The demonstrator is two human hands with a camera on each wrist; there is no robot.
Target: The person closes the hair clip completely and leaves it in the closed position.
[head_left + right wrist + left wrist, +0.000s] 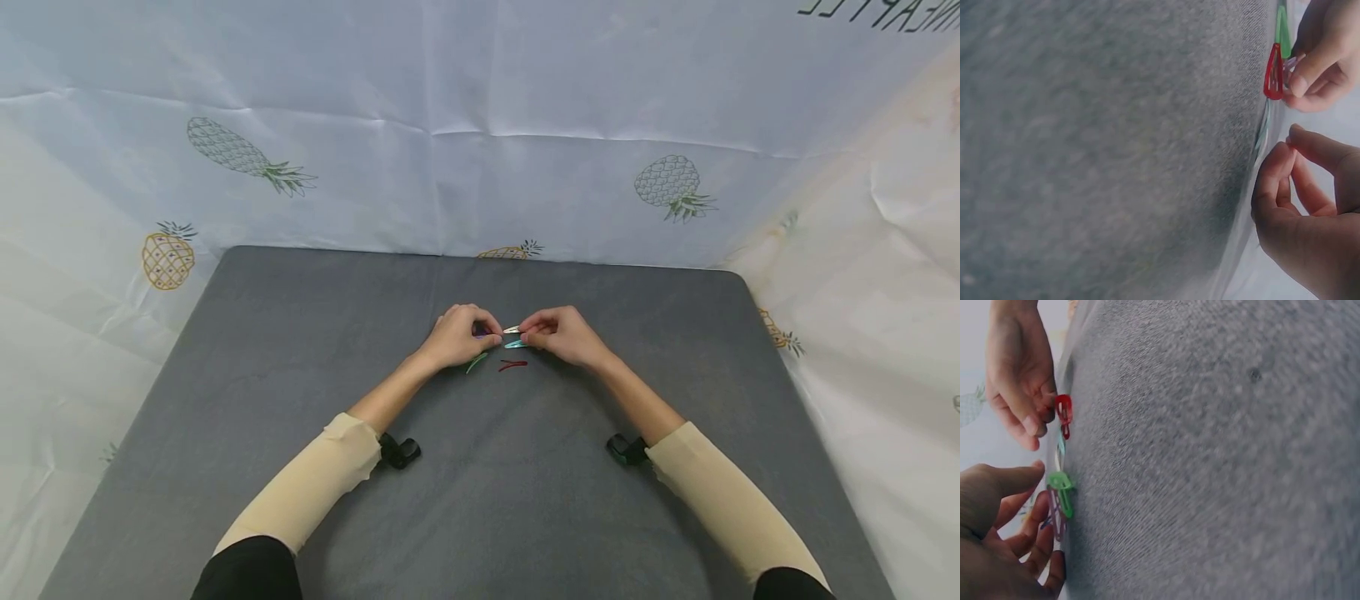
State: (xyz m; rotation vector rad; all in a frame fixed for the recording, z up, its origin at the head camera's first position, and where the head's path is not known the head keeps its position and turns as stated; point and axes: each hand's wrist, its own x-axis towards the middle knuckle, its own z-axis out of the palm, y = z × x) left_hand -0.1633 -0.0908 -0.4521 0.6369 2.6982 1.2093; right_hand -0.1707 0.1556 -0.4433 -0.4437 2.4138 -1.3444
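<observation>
Several hair clips lie between the two hands: a red clip (pixel 513 364), a green clip (pixel 477 362), a teal clip (pixel 514 344) and a pale clip (pixel 512 330). A purple clip (pixel 1055 509) is beside my left hand (pixel 459 335), partly behind the green one. The left fingers (pixel 1035 531) are loosely bent, with a gap to the thumb and nothing visible between them. My right hand (pixel 566 335) hovers at the right ends of the teal and pale clips. Its thumb and index tips come close together in the right wrist view; no clip shows between them.
A grey cloth covers the table (pixel 480 500). Behind it hangs a white curtain (pixel 465 183) printed with pineapples. Each forearm wears a cream sleeve and a dark wrist device (pixel 399 452).
</observation>
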